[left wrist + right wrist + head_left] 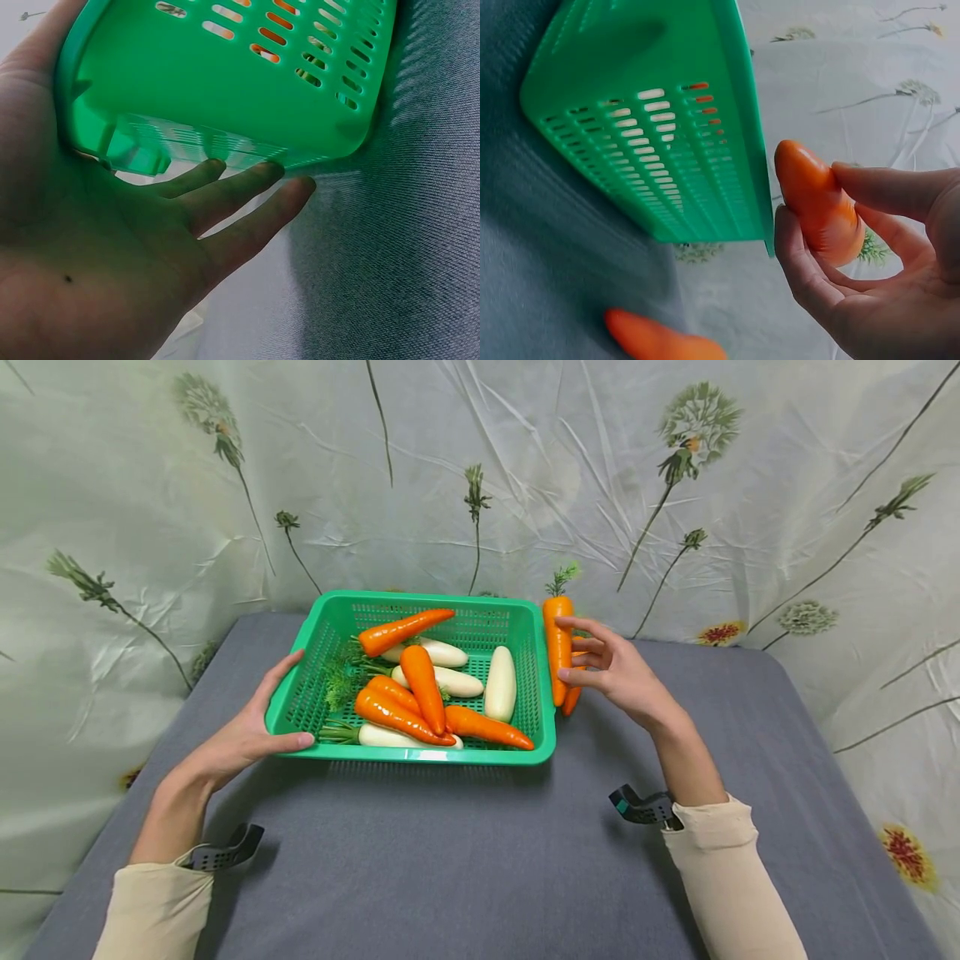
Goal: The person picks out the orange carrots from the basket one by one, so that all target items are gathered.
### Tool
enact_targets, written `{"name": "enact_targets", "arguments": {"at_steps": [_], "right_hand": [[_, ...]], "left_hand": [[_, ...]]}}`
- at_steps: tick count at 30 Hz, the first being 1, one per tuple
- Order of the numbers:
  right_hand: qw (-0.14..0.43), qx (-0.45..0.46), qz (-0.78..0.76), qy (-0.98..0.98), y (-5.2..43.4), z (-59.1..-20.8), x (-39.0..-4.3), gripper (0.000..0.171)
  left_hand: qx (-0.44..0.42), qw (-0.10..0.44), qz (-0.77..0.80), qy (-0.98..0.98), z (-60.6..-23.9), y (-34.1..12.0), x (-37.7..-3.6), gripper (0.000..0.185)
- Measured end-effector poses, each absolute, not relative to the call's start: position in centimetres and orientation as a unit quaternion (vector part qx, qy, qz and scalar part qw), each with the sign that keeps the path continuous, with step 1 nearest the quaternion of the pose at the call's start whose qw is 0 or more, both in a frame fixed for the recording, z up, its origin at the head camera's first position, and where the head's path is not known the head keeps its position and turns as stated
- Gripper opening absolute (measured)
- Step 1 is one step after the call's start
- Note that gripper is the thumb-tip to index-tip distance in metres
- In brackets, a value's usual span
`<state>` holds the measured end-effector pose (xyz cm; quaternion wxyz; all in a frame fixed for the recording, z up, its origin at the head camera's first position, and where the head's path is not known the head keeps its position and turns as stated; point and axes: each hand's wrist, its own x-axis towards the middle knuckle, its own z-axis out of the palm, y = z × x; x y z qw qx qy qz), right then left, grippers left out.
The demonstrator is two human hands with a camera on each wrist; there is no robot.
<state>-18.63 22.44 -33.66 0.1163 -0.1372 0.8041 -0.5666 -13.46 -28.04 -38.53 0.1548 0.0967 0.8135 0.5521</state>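
I see the carrot (557,643) held upright just outside the right wall of the green basket (543,693), its leafy top pointing up and its tip pointing down. My right hand (611,672) grips it, the thumb and fingers curled round its lower half; the right wrist view shows the carrot (817,202) pinched between the thumb and the fingertips (791,247), right beside the basket's rim (742,112). A second carrot (573,695) lies on the cloth just right of the basket, partly hidden behind the held one and the hand; the right wrist view shows its orange end (656,337) low down.

My left hand (247,735) rests against the basket's left near corner, fingers straight along the rim and the thumb on the front edge, so it is open and grips nothing. In the left wrist view the straight fingers (240,195) lie under the basket's lip (195,146), touching it.

Inside the basket lie several orange carrots (420,693) and white radishes (501,683), piled across one another, greens toward the left wall.

The basket sits on a grey cloth (450,860) that covers the table. Behind the basket hangs a pale sheet printed with dandelions (697,422). Both forearms wear cream sleeves (727,877), each with a black wrist mount (641,807) near the cuff.
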Motion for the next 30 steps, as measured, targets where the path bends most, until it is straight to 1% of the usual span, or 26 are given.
{"name": "enact_targets", "arguments": {"at_steps": [20, 30], "right_hand": [[0.09, -0.103, -0.575, 0.807, 25.1, -34.7, -19.2, 0.071], [0.086, -0.065, -0.558, 0.823, 25.8, -35.3, -19.0, 0.073]], "left_hand": [[0.097, 0.155, 0.552, 0.814, -38.5, -28.0, -13.5, 0.113], [0.092, 0.155, 0.556, 0.811, -38.5, -27.9, -13.4, 0.114]]}}
